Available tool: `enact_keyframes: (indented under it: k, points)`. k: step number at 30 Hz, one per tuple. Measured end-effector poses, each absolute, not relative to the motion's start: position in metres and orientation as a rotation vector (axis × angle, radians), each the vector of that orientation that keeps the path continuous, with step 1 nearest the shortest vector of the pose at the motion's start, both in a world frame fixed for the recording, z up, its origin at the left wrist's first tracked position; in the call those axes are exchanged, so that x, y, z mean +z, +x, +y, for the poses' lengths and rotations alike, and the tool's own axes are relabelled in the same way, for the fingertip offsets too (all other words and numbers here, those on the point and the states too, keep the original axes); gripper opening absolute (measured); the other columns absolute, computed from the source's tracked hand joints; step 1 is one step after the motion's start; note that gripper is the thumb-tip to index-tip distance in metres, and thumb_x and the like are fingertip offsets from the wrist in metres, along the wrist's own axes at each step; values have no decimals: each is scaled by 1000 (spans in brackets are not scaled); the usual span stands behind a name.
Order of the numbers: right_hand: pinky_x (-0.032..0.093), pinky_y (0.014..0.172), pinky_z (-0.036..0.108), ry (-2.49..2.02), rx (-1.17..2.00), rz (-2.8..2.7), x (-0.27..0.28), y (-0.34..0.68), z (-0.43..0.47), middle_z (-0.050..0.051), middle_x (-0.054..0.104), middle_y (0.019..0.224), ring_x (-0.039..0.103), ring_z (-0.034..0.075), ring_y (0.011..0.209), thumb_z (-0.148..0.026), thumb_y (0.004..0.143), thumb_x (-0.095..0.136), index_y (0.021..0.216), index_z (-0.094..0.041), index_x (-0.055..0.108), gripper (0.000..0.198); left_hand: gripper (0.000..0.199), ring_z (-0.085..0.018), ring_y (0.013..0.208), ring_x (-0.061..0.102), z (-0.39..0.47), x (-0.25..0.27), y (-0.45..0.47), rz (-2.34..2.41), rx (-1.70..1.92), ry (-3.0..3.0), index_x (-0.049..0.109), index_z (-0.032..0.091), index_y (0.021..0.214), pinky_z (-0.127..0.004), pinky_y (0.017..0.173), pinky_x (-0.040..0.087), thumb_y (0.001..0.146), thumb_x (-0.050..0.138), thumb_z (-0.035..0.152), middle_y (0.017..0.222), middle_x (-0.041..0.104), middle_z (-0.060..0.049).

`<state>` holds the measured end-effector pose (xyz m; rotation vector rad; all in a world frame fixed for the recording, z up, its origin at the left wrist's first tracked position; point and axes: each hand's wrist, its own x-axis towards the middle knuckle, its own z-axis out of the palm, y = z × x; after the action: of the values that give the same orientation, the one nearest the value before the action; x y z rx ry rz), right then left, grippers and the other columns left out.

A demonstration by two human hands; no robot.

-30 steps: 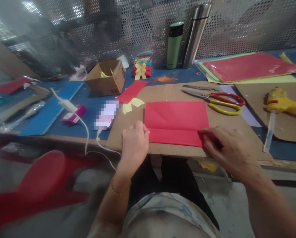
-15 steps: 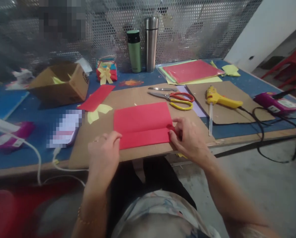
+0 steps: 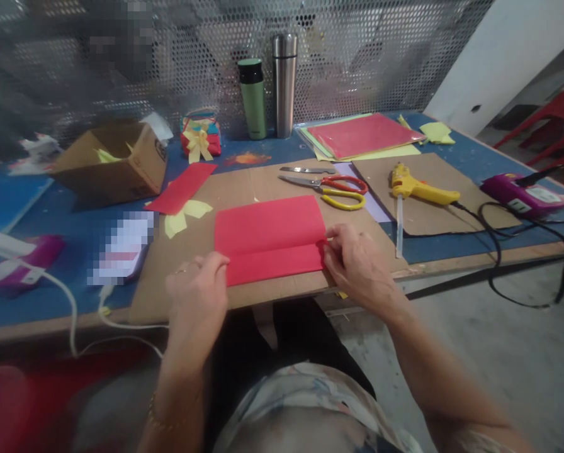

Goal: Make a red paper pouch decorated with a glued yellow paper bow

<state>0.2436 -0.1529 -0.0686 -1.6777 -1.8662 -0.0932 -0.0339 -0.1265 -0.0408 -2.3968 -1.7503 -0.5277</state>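
Note:
A sheet of red paper (image 3: 270, 223) lies on a brown cardboard sheet (image 3: 154, 289) in front of me, its near edge folded over in a strip. My left hand (image 3: 197, 280) pinches the left end of that fold between thumb and fingers. At the other end my right hand (image 3: 355, 261) grips the fold, thumb on the near side. Just beyond the paper lie scissors (image 3: 343, 192) with one red and one yellow handle, beside a craft knife blade (image 3: 307, 170). A red paper piece (image 3: 182, 187) and yellow paper scraps (image 3: 187, 216) sit to the left.
On the right, a yellow glue gun (image 3: 418, 189) rests on cardboard, its black cord looping over the table edge. At the back stand a green tumbler (image 3: 252, 104) and a steel flask (image 3: 284, 88). A cardboard box (image 3: 116, 163) and a phone (image 3: 124, 248) are left.
Both hands keep their hold at the two ends of the fold. The view has shifted slightly; the paper looks otherwise unchanged.

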Motion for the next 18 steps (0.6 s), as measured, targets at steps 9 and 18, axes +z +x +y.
enact_keyframes:
  k: [9,18]
  points:
    - [30,70,36,-1688,-118,-1908,-67,243,-153,6,70,78,55,21,65,-20,99,40,101,-20,57,16,31,-32,84,66,-126,-39,-32,-1789,-542,-2417,71,21,100,-43,75,43,103,40,27,90,73,-11]
    - [30,68,36,-1624,-201,-2018,-66,246,-155,7,70,81,56,21,67,-17,97,45,90,-21,61,17,25,-30,93,66,-133,-35,-25,-1884,-553,-2423,70,21,102,-41,81,42,101,45,20,97,73,-9]
